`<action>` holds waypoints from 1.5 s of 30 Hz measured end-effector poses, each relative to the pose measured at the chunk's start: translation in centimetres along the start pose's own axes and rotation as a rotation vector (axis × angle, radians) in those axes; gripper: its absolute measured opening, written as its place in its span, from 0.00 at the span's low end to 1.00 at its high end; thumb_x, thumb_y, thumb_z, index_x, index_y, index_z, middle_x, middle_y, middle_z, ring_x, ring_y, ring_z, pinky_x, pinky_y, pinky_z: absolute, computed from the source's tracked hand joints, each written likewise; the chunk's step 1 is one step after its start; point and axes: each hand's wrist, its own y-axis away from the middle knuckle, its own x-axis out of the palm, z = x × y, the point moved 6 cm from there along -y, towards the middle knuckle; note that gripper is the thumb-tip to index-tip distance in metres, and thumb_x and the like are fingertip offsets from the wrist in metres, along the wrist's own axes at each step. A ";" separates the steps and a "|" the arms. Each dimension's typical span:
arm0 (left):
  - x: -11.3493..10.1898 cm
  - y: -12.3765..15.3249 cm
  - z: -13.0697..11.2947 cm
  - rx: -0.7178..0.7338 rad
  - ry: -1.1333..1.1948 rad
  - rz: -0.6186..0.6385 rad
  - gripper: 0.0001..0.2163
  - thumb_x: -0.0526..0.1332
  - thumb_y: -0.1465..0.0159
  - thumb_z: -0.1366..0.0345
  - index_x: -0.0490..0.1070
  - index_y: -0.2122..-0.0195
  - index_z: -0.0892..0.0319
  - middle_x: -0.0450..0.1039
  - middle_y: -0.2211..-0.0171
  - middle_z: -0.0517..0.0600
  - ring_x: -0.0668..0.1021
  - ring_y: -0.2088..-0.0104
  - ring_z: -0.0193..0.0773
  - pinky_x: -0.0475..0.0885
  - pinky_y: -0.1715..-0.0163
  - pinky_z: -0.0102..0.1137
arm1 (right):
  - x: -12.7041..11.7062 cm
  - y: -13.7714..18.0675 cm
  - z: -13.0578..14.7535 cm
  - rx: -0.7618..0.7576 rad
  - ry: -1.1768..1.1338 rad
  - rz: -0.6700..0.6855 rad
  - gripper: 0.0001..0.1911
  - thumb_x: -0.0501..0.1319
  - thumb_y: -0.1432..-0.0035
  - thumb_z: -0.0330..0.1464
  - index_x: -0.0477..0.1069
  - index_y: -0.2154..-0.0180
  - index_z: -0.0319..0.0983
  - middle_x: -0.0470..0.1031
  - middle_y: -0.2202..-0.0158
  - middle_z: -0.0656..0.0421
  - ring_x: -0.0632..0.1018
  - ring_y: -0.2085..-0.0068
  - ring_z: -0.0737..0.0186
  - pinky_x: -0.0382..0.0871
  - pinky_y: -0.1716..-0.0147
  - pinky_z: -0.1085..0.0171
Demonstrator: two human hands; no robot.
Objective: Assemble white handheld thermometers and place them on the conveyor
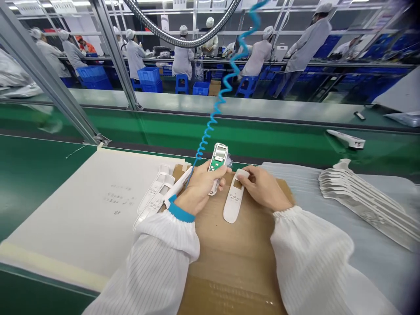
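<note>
My left hand (pixel 200 186) is closed around a white handheld device half (pixel 217 162) with a green circuit board and a small display, held upright above a brown cardboard sheet (pixel 226 258). A blue wrist strap with a coiled blue cord (pixel 223 92) runs up from that wrist. My right hand (pixel 264 188) pinches the top end of a white plastic cover shell (pixel 233 201) that lies flat on the cardboard. Both sleeves are white with fine stripes.
Two white shells (pixel 154 197) lie left of my left hand on a white mat (pixel 82 210). A row of stacked white shells (pixel 364 199) lies at the right on grey foam. One finished unit (pixel 348 140) rests on the green conveyor belt. Several people in white coats work at benches behind.
</note>
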 end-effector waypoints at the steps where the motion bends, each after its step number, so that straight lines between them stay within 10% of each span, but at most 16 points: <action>1: 0.1 0.0 -0.1 0.000 0.007 0.007 0.04 0.63 0.35 0.67 0.70 0.62 0.61 0.72 0.61 0.48 0.68 0.76 0.24 0.62 0.78 0.23 | -0.2 0.2 -0.2 0.021 -0.031 0.006 0.12 0.56 0.38 0.42 0.72 0.66 0.42 0.77 0.69 0.56 0.75 0.68 0.54 0.64 0.66 0.56; 10: -1.0 -0.6 0.6 0.079 -0.510 -0.218 0.24 0.45 0.27 0.49 0.73 0.66 0.59 0.67 0.79 0.48 0.67 0.81 0.32 0.60 0.80 0.28 | -0.6 2.0 -1.4 0.237 -0.897 0.175 0.16 0.65 0.43 0.49 0.73 0.66 0.44 0.76 0.65 0.57 0.73 0.68 0.61 0.73 0.67 0.60; 14: -0.1 -0.3 0.5 0.273 -0.672 -0.156 0.13 0.55 0.29 0.57 0.74 0.50 0.56 0.78 0.56 0.52 0.78 0.59 0.38 0.71 0.60 0.30 | -0.3 2.2 0.0 0.180 -1.116 0.311 0.19 0.70 0.46 0.46 0.76 0.57 0.43 0.71 0.67 0.61 0.73 0.65 0.64 0.74 0.60 0.62; 18: 0.9 0.1 0.8 0.330 -0.745 -0.059 0.14 0.62 0.32 0.61 0.74 0.46 0.54 0.76 0.48 0.51 0.76 0.48 0.42 0.68 0.45 0.34 | -0.1 2.0 0.0 0.162 -1.190 0.250 0.25 0.72 0.49 0.46 0.76 0.53 0.41 0.72 0.69 0.62 0.72 0.68 0.66 0.73 0.62 0.62; 30: 2.8 1.3 0.3 0.355 -0.902 -0.013 0.14 0.54 0.28 0.60 0.72 0.44 0.53 0.77 0.50 0.52 0.77 0.51 0.44 0.68 0.49 0.35 | -0.2 1.4 -0.1 0.088 -1.101 0.094 0.29 0.66 0.47 0.56 0.75 0.53 0.43 0.79 0.52 0.53 0.76 0.47 0.49 0.70 0.45 0.51; 35: 4.1 2.0 2.6 0.257 -1.134 0.089 0.21 0.52 0.29 0.50 0.68 0.41 0.56 0.76 0.52 0.59 0.78 0.55 0.54 0.68 0.57 0.38 | 0.5 1.9 1.2 0.323 -1.359 0.116 0.34 0.45 0.41 0.65 0.71 0.63 0.44 0.77 0.66 0.53 0.79 0.56 0.49 0.74 0.54 0.51; 41: 5.1 2.9 3.3 0.228 -1.297 0.139 0.22 0.58 0.33 0.46 0.72 0.47 0.57 0.78 0.63 0.59 0.79 0.67 0.53 0.65 0.68 0.36 | 0.1 2.5 0.7 0.377 -1.354 0.064 0.27 0.49 0.45 0.61 0.55 0.80 0.48 0.42 0.85 0.66 0.61 0.80 0.58 0.74 0.67 0.51; 45: 3.6 1.8 2.1 0.286 -1.372 0.026 0.20 0.58 0.32 0.48 0.72 0.48 0.57 0.78 0.63 0.58 0.79 0.66 0.53 0.68 0.63 0.38 | 0.0 2.1 1.1 0.307 -1.415 0.124 0.24 0.51 0.40 0.58 0.64 0.72 0.47 0.60 0.81 0.62 0.73 0.71 0.54 0.75 0.61 0.51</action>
